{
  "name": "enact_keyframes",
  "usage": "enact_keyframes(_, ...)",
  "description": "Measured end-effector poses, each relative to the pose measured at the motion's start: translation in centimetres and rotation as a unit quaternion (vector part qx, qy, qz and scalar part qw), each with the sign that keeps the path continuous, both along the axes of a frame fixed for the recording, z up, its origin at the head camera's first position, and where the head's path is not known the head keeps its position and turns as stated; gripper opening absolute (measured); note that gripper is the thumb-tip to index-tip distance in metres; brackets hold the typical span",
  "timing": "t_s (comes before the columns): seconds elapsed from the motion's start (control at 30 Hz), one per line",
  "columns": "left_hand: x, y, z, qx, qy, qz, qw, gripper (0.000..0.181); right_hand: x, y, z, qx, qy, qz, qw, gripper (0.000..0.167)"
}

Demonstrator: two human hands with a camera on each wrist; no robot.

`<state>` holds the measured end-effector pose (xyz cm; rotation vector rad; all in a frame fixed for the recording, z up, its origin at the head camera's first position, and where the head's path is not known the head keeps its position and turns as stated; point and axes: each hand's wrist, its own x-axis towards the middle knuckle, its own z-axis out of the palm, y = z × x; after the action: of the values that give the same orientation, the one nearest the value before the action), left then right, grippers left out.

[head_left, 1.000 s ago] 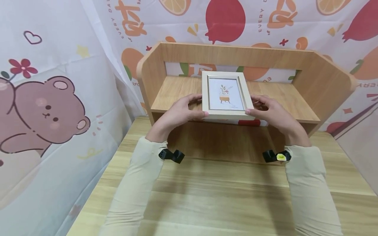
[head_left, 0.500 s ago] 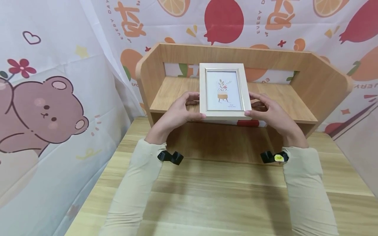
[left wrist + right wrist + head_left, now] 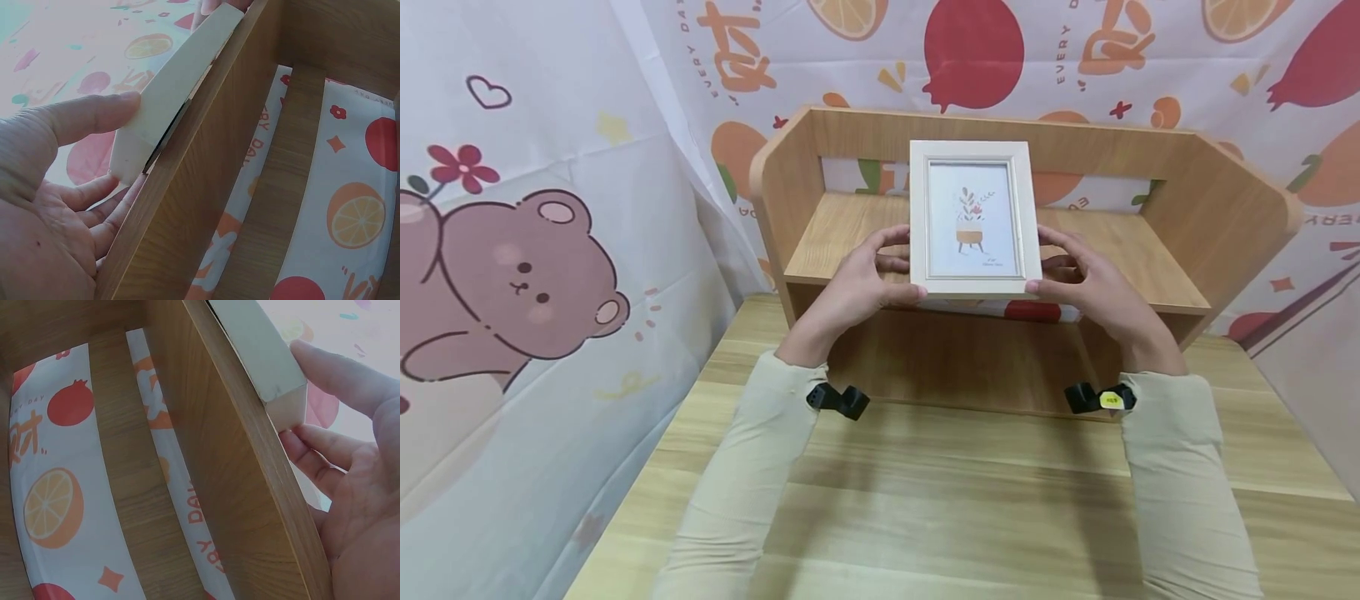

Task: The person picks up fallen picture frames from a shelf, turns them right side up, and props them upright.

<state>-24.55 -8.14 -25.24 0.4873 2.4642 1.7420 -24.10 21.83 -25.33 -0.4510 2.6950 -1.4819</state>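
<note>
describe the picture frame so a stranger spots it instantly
Find the wooden shelf standing on the table. By its front edge, between the left hand and right hand, is the picture frame. Unlike the plain brown shelf, it has a pale border around a small plant drawing.

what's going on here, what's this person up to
A person is holding a white picture frame with both hands, the left hand and right hand at its lower corners. The frame is tilted back, picture side toward the person, at the front edge of the upper board of a wooden shelf. The shelf stands on a wood-grain table.
</note>
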Motion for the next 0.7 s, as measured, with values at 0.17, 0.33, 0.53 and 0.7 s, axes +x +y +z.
enact_keyframes(0.17, 0.02, -0.05, -0.03, 0.021, -0.002, -0.003, 0.9998, 0.084, -0.24, 0.09, -0.12, -0.004, 0.014, 0.010, 0.9998, 0.074)
enact_keyframes(0.33, 0.06, -0.11, 0.02, 0.030, -0.003, -0.008, 0.9995, 0.081, -0.35, 0.20, -0.18, 0.004, 0.023, 0.011, 0.9997, 0.074)
enact_keyframes(0.53, 0.03, -0.14, 0.14, 0.041, -0.008, -0.013, 0.9990, 0.082, -0.32, 0.21, -0.30, 0.024, 0.030, 0.003, 0.9992, 0.074)
enact_keyframes(0.7, 0.01, -0.15, 0.15, 0.052, 0.005, -0.012, 0.9986, 0.083, -0.26, 0.09, -0.28, 0.024, 0.030, -0.001, 0.9993, 0.075)
